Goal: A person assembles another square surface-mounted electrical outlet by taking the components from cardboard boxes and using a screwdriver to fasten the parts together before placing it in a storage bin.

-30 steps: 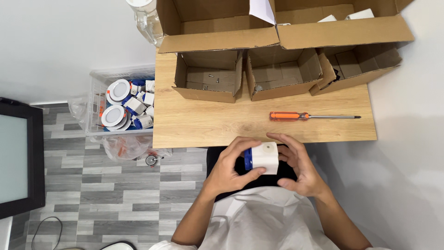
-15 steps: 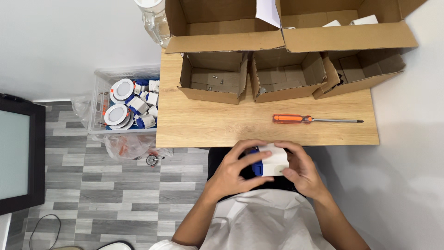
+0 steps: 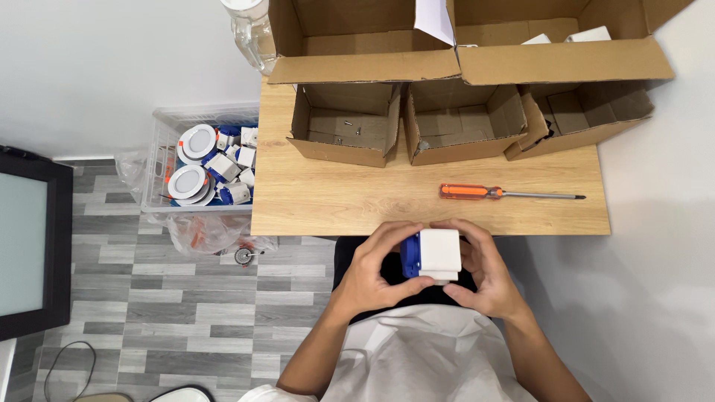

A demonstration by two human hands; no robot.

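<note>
Head camera looks straight down at my two hands, held just below the near edge of the wooden table (image 3: 350, 201), over my lap. My left hand (image 3: 372, 272) and my right hand (image 3: 484, 275) together grip a small white and blue box-shaped part (image 3: 436, 254). Left fingers (image 3: 387, 237) curl over its blue side, with the thumb underneath; right fingers (image 3: 465, 227) wrap its white side, and the right thumb presses near its lower edge. Both hands are closed snugly around it, fingers close together, not spread.

On the table, an orange-handled screwdriver (image 3: 510, 193) lies flat, tip pointing right, well apart from my hands. Beyond it stand three small open cardboard boxes (image 3: 346, 123) in a row (the leftmost has a few small screws in its bottom), and behind those two larger open cartons (image 3: 357, 67). A clear plastic bottle (image 3: 249, 30) stands at the far left corner beside the cartons.

On the floor to the left of the table sits a clear plastic crate (image 3: 160, 167) filled with round white light fittings and more white and blue parts. A crumpled plastic bag (image 3: 201, 232) lies just in front of it. A dark framed panel (image 3: 30, 246) stands at the far left.
</note>
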